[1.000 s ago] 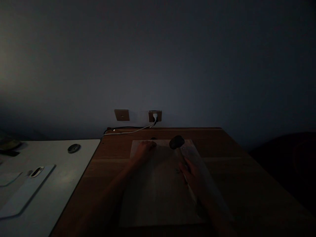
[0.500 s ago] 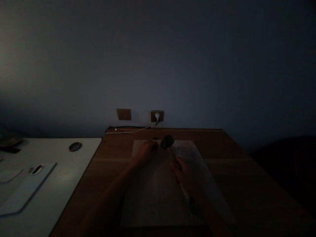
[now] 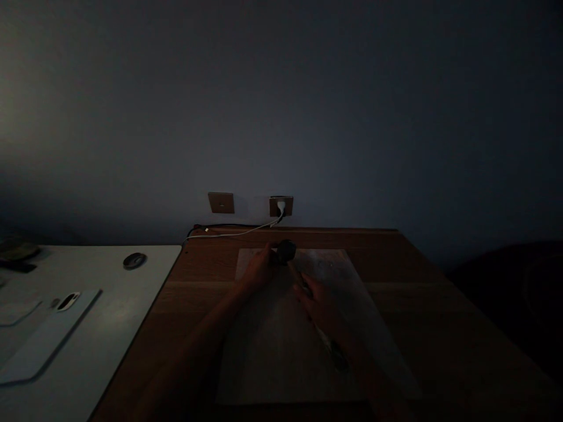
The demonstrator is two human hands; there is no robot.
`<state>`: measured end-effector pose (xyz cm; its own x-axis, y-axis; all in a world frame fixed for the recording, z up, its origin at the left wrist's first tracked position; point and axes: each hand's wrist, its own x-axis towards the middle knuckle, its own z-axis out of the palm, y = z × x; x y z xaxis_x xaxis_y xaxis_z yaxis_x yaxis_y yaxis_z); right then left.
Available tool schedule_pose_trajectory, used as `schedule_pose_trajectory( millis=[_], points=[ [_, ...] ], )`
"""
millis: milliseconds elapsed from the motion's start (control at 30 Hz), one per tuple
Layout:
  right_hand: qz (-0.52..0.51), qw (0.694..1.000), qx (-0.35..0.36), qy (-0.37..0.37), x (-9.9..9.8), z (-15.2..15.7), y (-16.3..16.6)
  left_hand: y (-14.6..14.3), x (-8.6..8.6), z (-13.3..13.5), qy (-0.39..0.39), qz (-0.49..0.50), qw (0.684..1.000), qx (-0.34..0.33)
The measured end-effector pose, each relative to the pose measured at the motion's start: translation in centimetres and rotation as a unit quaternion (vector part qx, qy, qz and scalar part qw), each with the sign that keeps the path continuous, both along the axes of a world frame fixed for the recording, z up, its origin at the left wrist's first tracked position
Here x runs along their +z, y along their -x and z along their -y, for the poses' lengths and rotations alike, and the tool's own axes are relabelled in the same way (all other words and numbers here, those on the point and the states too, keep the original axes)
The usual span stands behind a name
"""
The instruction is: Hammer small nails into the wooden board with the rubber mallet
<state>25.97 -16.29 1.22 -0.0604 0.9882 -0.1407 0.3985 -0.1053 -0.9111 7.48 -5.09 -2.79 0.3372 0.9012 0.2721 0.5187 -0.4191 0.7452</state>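
In dim light, my right hand (image 3: 317, 299) is closed round the pale handle of a mallet (image 3: 287, 251) with a dark, rounded head. Its handle runs down past my wrist to a dark end. My left hand (image 3: 260, 266) is closed at the far-left part of a pale board (image 3: 272, 351), fingers curled beside the mallet head. Something small and dark seems to be at its fingertips, but the head and the darkness hide what it is. Whether the head touches it, I cannot tell.
The board lies on a wooden table (image 3: 176, 328) against the wall. A white table (image 3: 105, 328) adjoins on the left, with a dark ring-shaped thing (image 3: 134, 261) and a flat pale panel (image 3: 48, 340). A white plug (image 3: 281, 207) and cables (image 3: 229, 235) run along the back edge.
The mallet head has moved left and slightly up, from apart to right beside my left hand's fingers. My right hand has shifted left with it. My left hand has barely moved.
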Motion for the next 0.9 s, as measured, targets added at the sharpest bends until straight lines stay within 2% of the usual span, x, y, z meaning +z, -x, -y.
schedule_pose_trajectory(
  millis=[200, 433, 533, 633, 700, 767, 900],
  points=[
    [0.007, 1.0, -0.002, 0.003, 0.0, 0.2, -0.2, -0.1, 0.4, 0.1, 0.004, -0.001, 1.0, 0.005],
    [0.024, 0.999, 0.007, -0.037, -0.1, 0.2, -0.3, 0.0, -0.6, -0.4, -0.008, -0.029, 1.0, 0.008],
    [0.019, 1.0, 0.002, -0.024, 0.0, 0.2, -0.3, 0.1, -0.7, -0.5, -0.004, -0.037, 0.999, 0.003],
    [0.011, 1.0, -0.004, 0.01, 0.6, 0.6, -0.8, 0.1, 0.0, -0.2, -0.019, -0.054, 0.998, 0.006],
    [0.006, 1.0, -0.024, 0.007, 1.1, 1.0, -1.6, -0.2, 0.9, 0.4, -0.078, -0.085, 0.993, 0.001],
    [-0.002, 0.999, -0.047, -0.012, 1.3, 1.4, -2.8, -1.0, 2.1, 1.5, -0.158, -0.13, 0.978, -0.047],
    [-0.02, 0.994, -0.102, -0.03, 1.4, 2.0, -5.6, -4.1, 4.0, 4.9, -0.27, -0.223, 0.915, -0.202]
  ],
)
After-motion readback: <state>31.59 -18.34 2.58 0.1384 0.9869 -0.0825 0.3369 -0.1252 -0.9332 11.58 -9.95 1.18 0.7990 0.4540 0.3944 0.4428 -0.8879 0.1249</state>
